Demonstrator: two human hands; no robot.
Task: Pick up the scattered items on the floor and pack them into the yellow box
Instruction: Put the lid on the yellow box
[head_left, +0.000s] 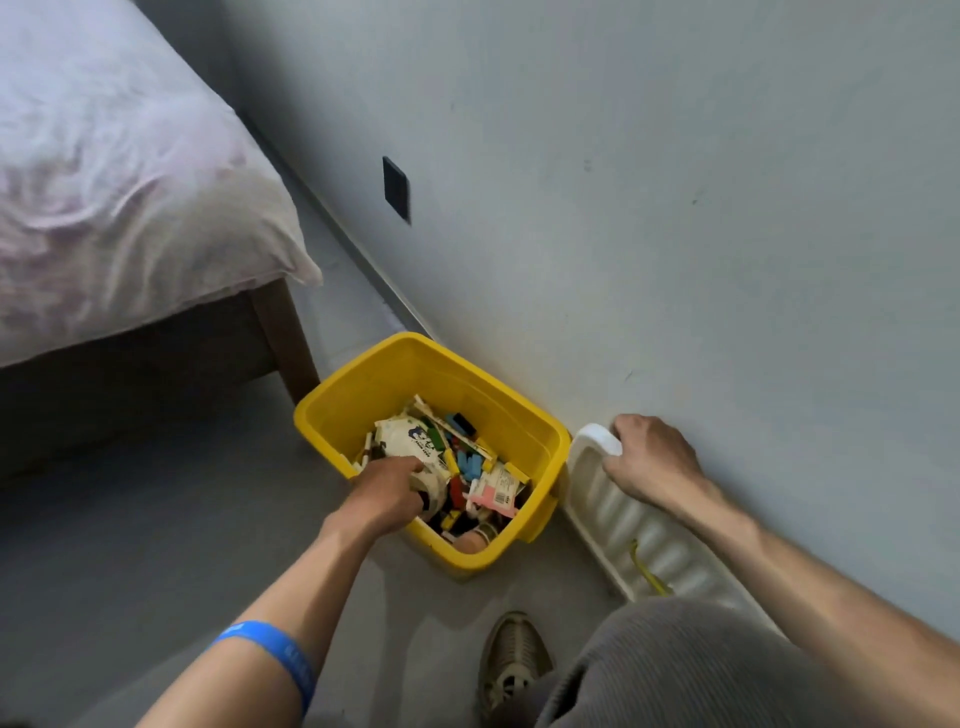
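The yellow box (358, 400) stands on the grey floor against the wall, holding several coloured blocks (470, 465), cards and a pink packet (493, 493). My left hand (389, 493) reaches into the box and grips a white printed bag (410, 441) lying on top of the pile. My right hand (654, 460) holds the top edge of a white ribbed lid (618, 514) that leans against the wall right of the box.
A bed with a pale sheet (119, 182) and wooden leg (291, 343) fills the left. My shoe (511, 662) and bent knee (675, 670) sit below the box. A dark socket plate (396, 188) is on the wall.
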